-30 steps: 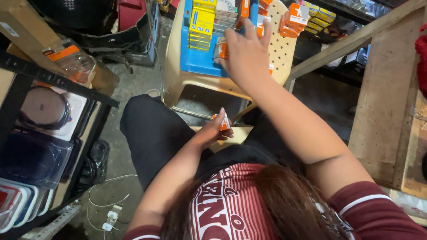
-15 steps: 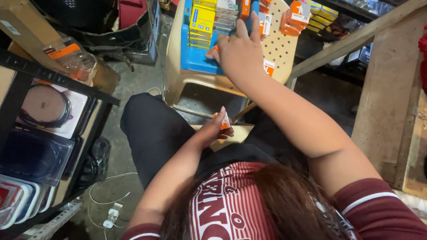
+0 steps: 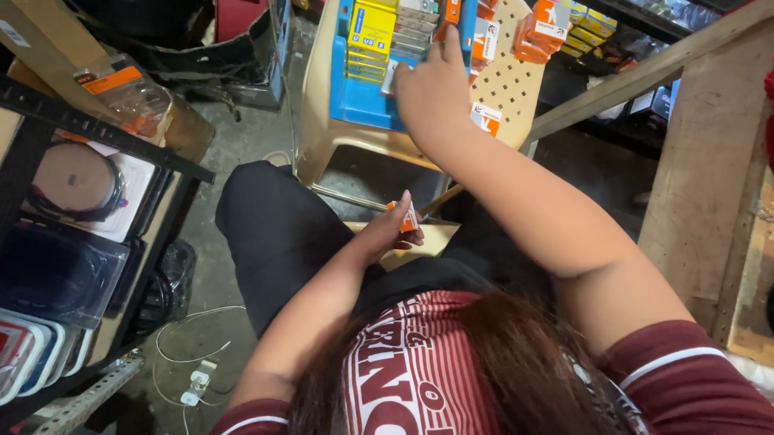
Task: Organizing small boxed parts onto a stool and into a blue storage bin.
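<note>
My left hand [image 3: 386,234] rests over my lap and pinches a small orange and white box [image 3: 407,216]. My right hand [image 3: 433,94] reaches out to a blue tray [image 3: 355,105] packed with yellow boxes [image 3: 372,26] and grey ones. The tray sits on a beige plastic stool [image 3: 323,127]. The fingers of that hand lie against the boxes at the tray's edge, and whether they grip one is hidden. Another small orange and white box [image 3: 487,117] lies on the perforated seat right beside the hand.
A black metal shelf [image 3: 86,128] with packaged goods stands at the left. More orange boxes [image 3: 537,34] lie beyond the stool. A wooden frame [image 3: 715,162] runs along the right. White cable [image 3: 190,364] lies on the concrete floor.
My right hand has slid left from the orange boxes on the stool seat to the blue tray. The left hand has kept its small box at my lap.
</note>
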